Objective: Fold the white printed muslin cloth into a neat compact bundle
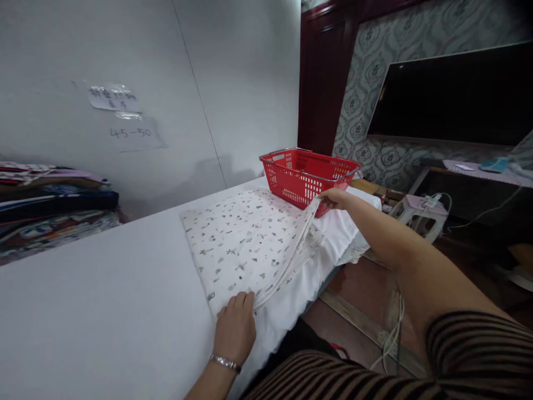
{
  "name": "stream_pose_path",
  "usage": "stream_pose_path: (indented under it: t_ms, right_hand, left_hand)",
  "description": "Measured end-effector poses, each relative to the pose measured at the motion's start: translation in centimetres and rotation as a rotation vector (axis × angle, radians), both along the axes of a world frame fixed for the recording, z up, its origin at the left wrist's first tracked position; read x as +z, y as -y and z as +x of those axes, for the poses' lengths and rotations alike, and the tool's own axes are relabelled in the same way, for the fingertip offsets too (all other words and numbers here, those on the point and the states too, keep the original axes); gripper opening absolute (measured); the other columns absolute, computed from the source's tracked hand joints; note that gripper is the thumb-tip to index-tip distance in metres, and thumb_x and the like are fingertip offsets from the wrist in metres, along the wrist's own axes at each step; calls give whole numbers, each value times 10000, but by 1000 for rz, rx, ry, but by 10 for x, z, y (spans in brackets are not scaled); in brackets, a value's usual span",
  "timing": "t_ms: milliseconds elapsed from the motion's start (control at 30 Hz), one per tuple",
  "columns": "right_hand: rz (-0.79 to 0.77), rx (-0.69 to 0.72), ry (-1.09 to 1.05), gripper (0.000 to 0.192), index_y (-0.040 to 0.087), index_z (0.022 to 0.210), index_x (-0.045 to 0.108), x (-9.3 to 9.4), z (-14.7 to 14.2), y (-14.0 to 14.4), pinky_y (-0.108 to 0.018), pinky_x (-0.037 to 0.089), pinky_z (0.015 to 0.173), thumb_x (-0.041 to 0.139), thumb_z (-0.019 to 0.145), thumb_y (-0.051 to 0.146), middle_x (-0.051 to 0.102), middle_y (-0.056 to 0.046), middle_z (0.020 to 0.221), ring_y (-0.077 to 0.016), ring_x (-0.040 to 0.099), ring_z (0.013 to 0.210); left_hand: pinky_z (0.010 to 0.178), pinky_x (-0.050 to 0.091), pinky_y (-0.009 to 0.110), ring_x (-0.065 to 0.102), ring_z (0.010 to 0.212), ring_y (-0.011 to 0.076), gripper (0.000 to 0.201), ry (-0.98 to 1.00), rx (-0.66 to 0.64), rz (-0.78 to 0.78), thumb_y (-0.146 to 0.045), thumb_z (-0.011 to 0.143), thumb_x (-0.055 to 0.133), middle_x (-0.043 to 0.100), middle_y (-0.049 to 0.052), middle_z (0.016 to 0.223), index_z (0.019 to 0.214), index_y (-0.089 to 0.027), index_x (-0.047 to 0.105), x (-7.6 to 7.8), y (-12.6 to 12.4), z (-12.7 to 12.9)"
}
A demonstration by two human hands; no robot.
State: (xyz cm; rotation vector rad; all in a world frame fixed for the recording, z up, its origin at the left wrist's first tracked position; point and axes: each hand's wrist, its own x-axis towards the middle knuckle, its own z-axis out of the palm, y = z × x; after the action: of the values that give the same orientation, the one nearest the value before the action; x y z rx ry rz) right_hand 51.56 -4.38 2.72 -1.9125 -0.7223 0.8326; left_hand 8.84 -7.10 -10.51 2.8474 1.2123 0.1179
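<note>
My left hand presses flat on the near corner of the patterned cloth, fingers together. My right hand pinches its far corner, lifted just beside the red basket; the cloth's free edge runs taut between both hands.

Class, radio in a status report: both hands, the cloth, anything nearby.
Left hand flat on patterned cloth, near corner. Right hand pinching far edge, lifted. Red basket just behind, on the white table.
</note>
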Motion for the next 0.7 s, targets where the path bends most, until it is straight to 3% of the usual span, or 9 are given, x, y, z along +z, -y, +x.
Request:
stream_pose_path:
  t_ms: [167, 433, 567, 700]
  right_hand:
    - [-19, 17, -53, 204, 150, 656, 500, 1, 3, -3, -151, 297, 335, 628, 800, 217, 503, 17, 447, -56, 403, 365]
    - [-12, 29, -54, 172, 143, 680, 518, 13, 2, -10, -148, 285, 340, 609, 807, 214, 514, 18, 472, -50, 411, 371]
    - [-28, 33, -34, 171, 136, 680, 527, 15, 3, -9, -148, 278, 343, 589, 820, 212, 524, 11, 473, -50, 420, 375]
    - [-77, 39, -12, 176, 133, 683, 539, 6, 5, -5, -150, 280, 345, 594, 821, 226, 517, 12, 447, -55, 420, 368]
  left_hand:
    - [810, 393, 348, 497, 974, 217, 322, 74, -8, 17, -254, 856, 456, 553, 72, 1054, 1165, -182, 514, 5, 1, 5]
    - [782, 411, 359, 493, 979, 238, 296, 97, -83, 7, -400, 845, 477, 536, 82, 1032, 1032, -177, 535, 21, -4, 64]
    - [763, 428, 348, 511, 970, 238, 231, 63, -74, -34, -317, 847, 455, 541, 88, 1025, 1000, -163, 534, 14, -9, 80]
    - [715, 433, 318, 544, 935, 211, 205, -9, -34, -87, -146, 829, 398, 559, 76, 1006, 978, -164, 537, 18, -17, 73]
